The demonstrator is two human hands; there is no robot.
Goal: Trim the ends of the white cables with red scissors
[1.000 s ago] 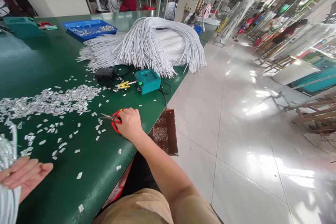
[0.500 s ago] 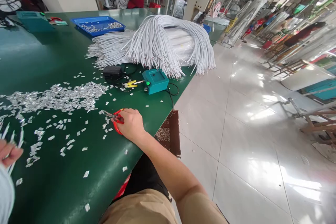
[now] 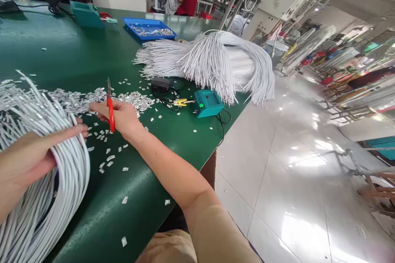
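At the left, my left hand [image 3: 33, 150] is closed around a thick looped bundle of white cables [image 3: 72, 172]. Its thumb lies across the strands, and the other fingers are mostly hidden behind them. Silvery pieces show near the bundle's upper ends. My right hand [image 3: 121, 117] grips red-handled scissors [image 3: 110, 111], blades pointing up, with a fingertip stretched toward the cables. A gap separates this hand from the bundle. Beneath and behind both hands, a heap of small silvery pieces [image 3: 78, 100] spreads over the green table [image 3: 148, 152].
A teal box [image 3: 210, 104], yellow-handled clip [image 3: 182, 102] and black adapter [image 3: 161, 85] sit right of the heap. Behind them lies a large pile of white cables [image 3: 206, 57]. Farther back are a blue tray [image 3: 151, 28] and another teal box [image 3: 86, 14]. Tiled floor [image 3: 265, 181] borders the table's right edge.
My right hand has moved left and up with the scissors, whose blades now point up. My left hand has come farther into view with the cable bundle. The camera view has turned left.
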